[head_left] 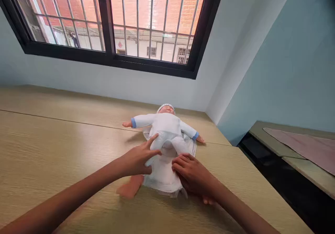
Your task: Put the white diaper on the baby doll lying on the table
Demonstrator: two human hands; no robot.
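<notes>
While the doll point(166, 122) sprawls, hands point(138, 159) point(190, 173) flank white cloth point(161, 176) — left splayed; right curled.

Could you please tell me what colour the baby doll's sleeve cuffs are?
The sleeve cuffs on the baby doll are blue, showing best in the head view.

Beyond and above the grip, a black-framed window point(106, 21) with metal bars point(151, 21) faces a reddish brick wall point(159, 10). Well right of the grip, a pink cloth point(306, 146) lies on a separate tabletop point(261, 131) beside a pale blue wall point(290, 66).
</notes>
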